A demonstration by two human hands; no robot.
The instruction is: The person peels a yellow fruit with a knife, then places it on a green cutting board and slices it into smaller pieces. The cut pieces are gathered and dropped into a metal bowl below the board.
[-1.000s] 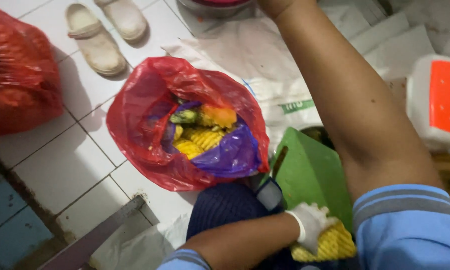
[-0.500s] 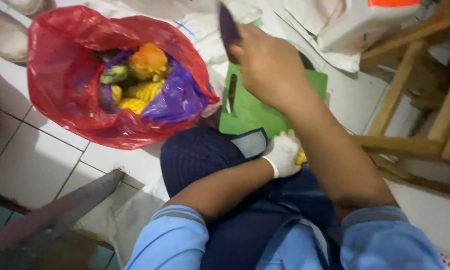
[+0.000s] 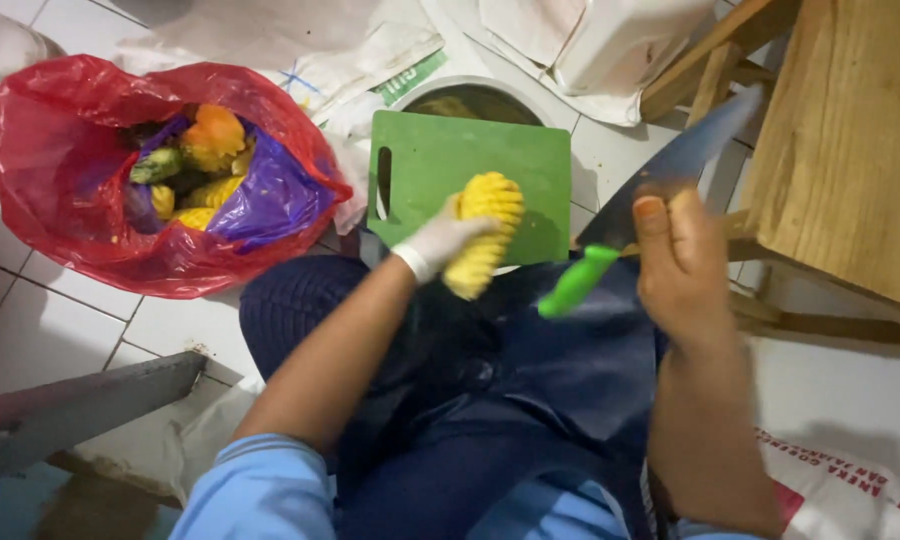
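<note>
My left hand (image 3: 438,243), in a white glove, grips a peeled yellow pineapple (image 3: 485,232) over the near edge of a green cutting board (image 3: 470,160). The board rests on a white bowl (image 3: 470,95) in front of my knees. To the right, my bare right hand (image 3: 678,262) holds a large knife (image 3: 660,190) with a green handle, its grey blade pointing up and away to the right. The blade is clear of the pineapple.
A red plastic bag (image 3: 80,215) with a purple bag and fruit peelings inside lies open on the tiled floor at left. A wooden stool (image 3: 840,150) stands at right. White sacks (image 3: 580,40) lie at the back, another at lower right.
My right hand with the knife has swung from over the board to the right side. My left hand has lifted the pineapple onto the board's near edge. The view has shifted.
</note>
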